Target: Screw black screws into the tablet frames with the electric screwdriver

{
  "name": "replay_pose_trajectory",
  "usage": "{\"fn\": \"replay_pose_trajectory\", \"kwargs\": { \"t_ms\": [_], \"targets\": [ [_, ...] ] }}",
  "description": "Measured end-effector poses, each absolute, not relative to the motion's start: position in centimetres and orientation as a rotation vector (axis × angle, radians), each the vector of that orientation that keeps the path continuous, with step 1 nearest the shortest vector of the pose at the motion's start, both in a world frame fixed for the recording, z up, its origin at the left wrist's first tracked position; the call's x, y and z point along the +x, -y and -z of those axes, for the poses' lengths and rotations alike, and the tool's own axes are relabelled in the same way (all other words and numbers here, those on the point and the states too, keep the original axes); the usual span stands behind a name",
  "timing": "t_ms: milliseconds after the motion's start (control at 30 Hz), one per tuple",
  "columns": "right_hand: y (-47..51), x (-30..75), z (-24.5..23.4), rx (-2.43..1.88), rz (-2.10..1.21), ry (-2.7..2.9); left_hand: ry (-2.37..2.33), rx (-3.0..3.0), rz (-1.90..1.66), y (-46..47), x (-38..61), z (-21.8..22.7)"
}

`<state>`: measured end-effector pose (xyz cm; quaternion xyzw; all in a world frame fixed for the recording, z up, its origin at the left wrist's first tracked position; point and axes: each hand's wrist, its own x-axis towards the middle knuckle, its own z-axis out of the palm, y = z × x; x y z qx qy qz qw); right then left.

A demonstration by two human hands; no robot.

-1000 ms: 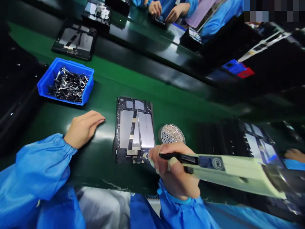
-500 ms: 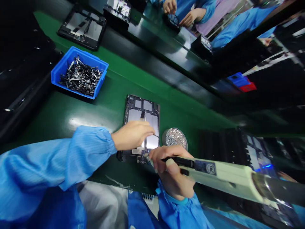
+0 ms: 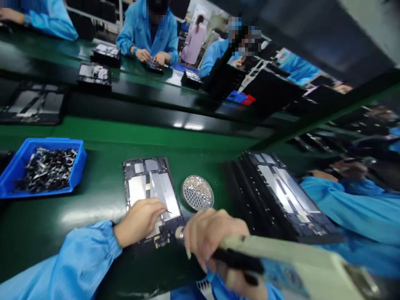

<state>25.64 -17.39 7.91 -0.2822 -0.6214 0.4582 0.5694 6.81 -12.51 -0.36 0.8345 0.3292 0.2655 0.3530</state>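
Observation:
An opened tablet, its pale inner panels and dark frame showing, lies on the green bench in front of me. My left hand rests over its lower part, fingers pinched on a thin dark piece that juts out to the right. My right hand is wrapped round a pale green electric screwdriver, held nearly level and blurred by motion. The screwdriver's metal nose is near the tablet's lower right corner; whether it touches cannot be made out. Just right of the tablet stands a round dish of small screws.
A blue bin of small dark metal parts sits at the left. On the right is a stack of opened tablets; another tablet lies far left. Co-workers in blue sleeves work across the bench and at the right.
My view has swung right and up, bringing the tablet stack into sight. The screwdriver's nose has moved from over the tablet's lower part towards its right corner. Both hands keep their grip.

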Motion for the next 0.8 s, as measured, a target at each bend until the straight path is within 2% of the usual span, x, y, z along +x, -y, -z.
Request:
{"fn": "replay_pose_trajectory", "kwargs": {
  "t_ms": [133,267,433,800],
  "targets": [
    [12.7,26.9,-9.5,-0.773,-0.881,1.074,-0.942,1.842,-0.709,11.1,5.9,-0.8],
    [8.3,27.7,-6.8,-0.892,-0.784,0.840,-1.289,1.565,-0.874,7.3,3.4,-2.4],
    [7.3,27.5,-4.3,-0.982,-0.778,0.792,-1.666,1.498,-1.048,3.4,0.9,-3.6],
    [7.4,27.2,-4.8,-1.096,-0.768,0.841,-1.695,1.292,-1.072,2.7,-0.3,-2.6]
  ]
}}
